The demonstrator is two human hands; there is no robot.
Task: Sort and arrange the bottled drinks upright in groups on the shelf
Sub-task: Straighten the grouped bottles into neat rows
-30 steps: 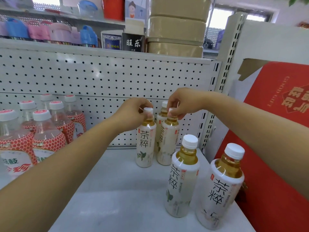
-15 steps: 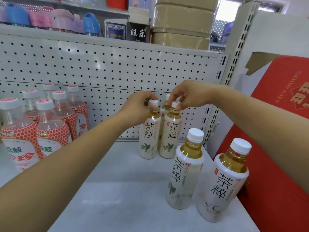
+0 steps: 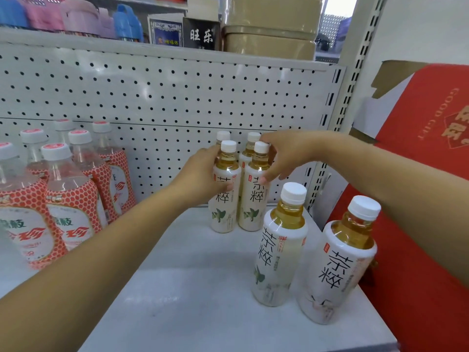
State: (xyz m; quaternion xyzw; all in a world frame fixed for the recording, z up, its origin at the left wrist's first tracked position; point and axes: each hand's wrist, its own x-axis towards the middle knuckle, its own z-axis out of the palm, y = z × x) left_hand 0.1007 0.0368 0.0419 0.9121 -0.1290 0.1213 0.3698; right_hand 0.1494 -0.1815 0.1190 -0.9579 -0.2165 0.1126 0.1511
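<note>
Several white-labelled tea bottles stand upright on the grey shelf (image 3: 193, 288). A tight group of them stands at the back by the pegboard. My left hand (image 3: 200, 174) wraps the side of the front left tea bottle (image 3: 224, 196) of that group. My right hand (image 3: 286, 153) holds the neck of the front right tea bottle (image 3: 255, 196). Two rear bottles show only their caps (image 3: 223, 135) behind these. Two more tea bottles stand nearer me, one (image 3: 279, 247) in the middle right and one (image 3: 337, 265) at the shelf's right edge.
Several clear bottles with red honeycomb labels (image 3: 68, 199) stand grouped at the left. A red gift box (image 3: 426, 199) leans right of the shelf. The white pegboard (image 3: 165, 97) backs the shelf. Above it sit tan tubs (image 3: 271, 34) and coloured containers.
Both hands slid down from the caps to the necks and sides of the two front back-row bottles. The camera moved closer, and two rear caps now show.
</note>
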